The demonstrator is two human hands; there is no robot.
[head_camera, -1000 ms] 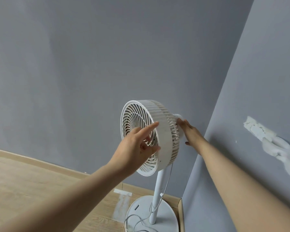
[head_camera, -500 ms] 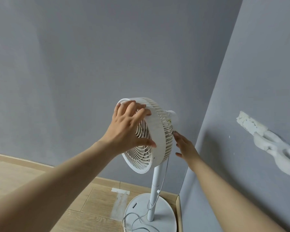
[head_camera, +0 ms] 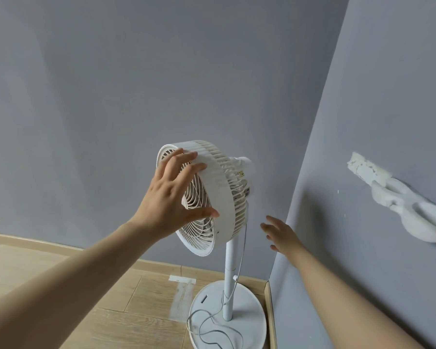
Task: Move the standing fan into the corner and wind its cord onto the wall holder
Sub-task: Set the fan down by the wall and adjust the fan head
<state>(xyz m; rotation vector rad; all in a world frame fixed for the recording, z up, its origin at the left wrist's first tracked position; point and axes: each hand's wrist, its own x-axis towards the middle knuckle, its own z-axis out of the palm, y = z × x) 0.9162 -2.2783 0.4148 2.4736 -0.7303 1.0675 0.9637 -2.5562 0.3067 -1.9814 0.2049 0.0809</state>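
**Grey corner: fan in place, cord not yet wound**

Two grey walls (head_camera: 136,96) meet above a wood floor (head_camera: 61,285). Your standing fan (head_camera: 219,197) stands right in that corner, its round base (head_camera: 247,306) close to both skirtings.

Your left hand (head_camera: 171,197) grasps the fan's head, with the fingers spread over the grille and top rim and the thumb braced on the lower rim. That hold suggests you are steadying or aiming the head, not carrying the fan. Your right hand (head_camera: 282,233) is released with its fingers spread. It holds nothing and hangs between the pole and the right-hand wall.

The cord (head_camera: 213,332) runs down the pole and lies in loose loops on the base, so winding looks like the remaining step. The wall holder (head_camera: 413,212) on the right-hand wall is bare.

Count: one fan, one cord, one holder, two hands, and one pale strip of tape (head_camera: 183,293) on the floor.
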